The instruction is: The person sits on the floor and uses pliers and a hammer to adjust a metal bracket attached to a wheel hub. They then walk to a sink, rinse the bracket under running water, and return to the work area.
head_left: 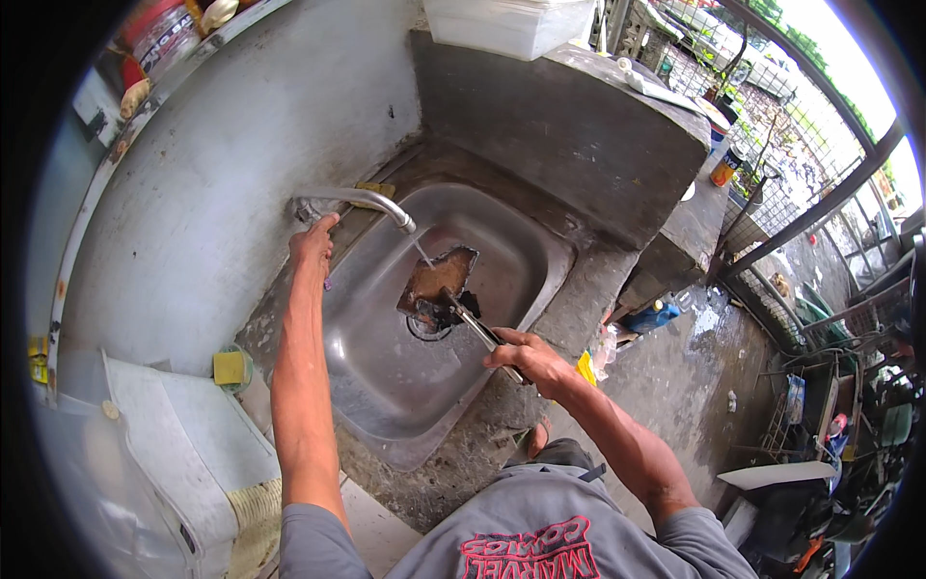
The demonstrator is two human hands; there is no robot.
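My left hand (313,241) is closed at the base of a curved metal faucet (357,197) by the wall, where its knob would be; the fingers hide the part they grip. From the spout a thin stream of water falls onto a flat brown piece with dark, ragged edges (439,277). The piece is inside the stainless steel sink (371,381), over the drain. My right hand (535,362) is wrapped around the handles of metal tongs (479,330), whose tips meet the brown piece at its near edge. Whether the piece touches the sink bottom I cannot tell.
A yellow sponge (370,193) lies behind the faucet. Grey concrete walls (550,159) rise behind the sink, with a white plastic bin (511,24) on top. On the left stands a clear container with a yellow block (230,369). A blue bottle (651,317) is on the right.
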